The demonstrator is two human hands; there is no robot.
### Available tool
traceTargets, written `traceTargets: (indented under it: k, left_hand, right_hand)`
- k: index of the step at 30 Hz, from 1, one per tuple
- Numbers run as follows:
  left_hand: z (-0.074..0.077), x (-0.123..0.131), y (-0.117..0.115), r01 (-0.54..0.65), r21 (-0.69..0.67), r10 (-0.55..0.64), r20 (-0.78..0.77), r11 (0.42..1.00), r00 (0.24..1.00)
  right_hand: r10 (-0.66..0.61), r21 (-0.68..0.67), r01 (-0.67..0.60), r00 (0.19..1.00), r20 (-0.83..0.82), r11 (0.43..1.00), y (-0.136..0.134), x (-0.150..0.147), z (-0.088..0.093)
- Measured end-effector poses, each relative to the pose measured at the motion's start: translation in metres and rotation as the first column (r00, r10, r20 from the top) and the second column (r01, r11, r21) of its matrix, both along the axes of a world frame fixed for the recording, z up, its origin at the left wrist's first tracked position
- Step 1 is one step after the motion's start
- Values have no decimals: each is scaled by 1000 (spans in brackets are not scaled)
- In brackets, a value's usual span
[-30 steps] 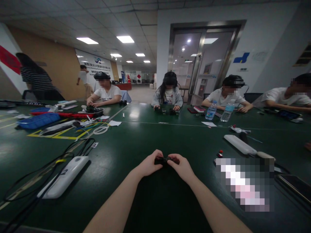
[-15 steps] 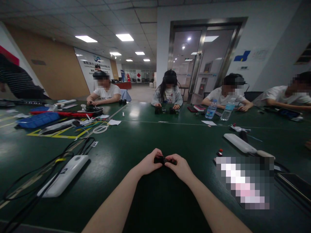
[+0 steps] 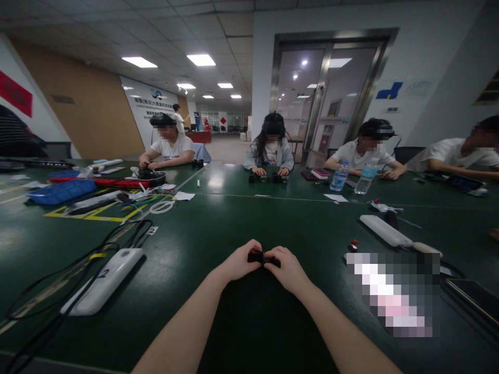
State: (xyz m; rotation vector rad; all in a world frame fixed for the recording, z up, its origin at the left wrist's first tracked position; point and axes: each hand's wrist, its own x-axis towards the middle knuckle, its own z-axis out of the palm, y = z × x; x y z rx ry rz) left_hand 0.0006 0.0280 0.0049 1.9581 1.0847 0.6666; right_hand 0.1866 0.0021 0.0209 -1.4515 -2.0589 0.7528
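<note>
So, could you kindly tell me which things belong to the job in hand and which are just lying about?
In hand:
small dark item, held between left hand and right hand

Apparently not in use:
white device marked 2
blue basket
water bottles
white paper

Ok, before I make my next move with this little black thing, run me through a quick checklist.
1. Left hand has hold of the small black object: ok, thumb and fingers are on it.
2. Right hand is on it too: ok, fingertips meet its right end.
3. Whether it is one piece or two: cannot tell, too small and dark.
4. Object resting on the green table: cannot tell, the underside is not visible.
5. White device marked 2 away from the left hand: ok, it lies apart.
6. Red-topped item away from the right hand: ok, it stands apart.
</note>
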Motion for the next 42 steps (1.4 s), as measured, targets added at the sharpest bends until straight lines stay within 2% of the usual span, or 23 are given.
traceTargets:
  k: [7, 13, 19, 26, 34, 38, 42]
  left_hand:
    - [3, -1, -1, -7, -8, 7, -36, 1000, 999]
    - [0, -1, 0, 0, -1, 0, -7, 1000, 1000]
    - [0, 1, 0, 8, 54, -7, -20, 999, 1000]
    - [2, 0, 0, 16, 56, -14, -47, 998, 999]
    - [-3, -1, 3, 28, 80, -26, -34, 996, 999]
    - [-2, -1, 3, 36, 78, -32, -44, 996, 999]
    - [0, -1, 2, 26, 58, -23, -56, 998, 998]
  right_hand:
    - [-16, -37, 16, 1000, 17, 999, 1, -1, 0]
    - [-7, -76, 8, 1000, 10, 997, 4, 2, 1]
    - [-2, -36, 2, 1000, 5, 999, 7, 3, -2]
    - [2, -105, -5, 999, -34, 994, 8, 6, -1]
    - [32, -86, -32, 999, 2, 996, 9, 7, 1]
    - [21, -126, -18, 999, 26, 992, 9, 9, 3]
    - [59, -150, -55, 998, 19, 987, 10, 14, 5]
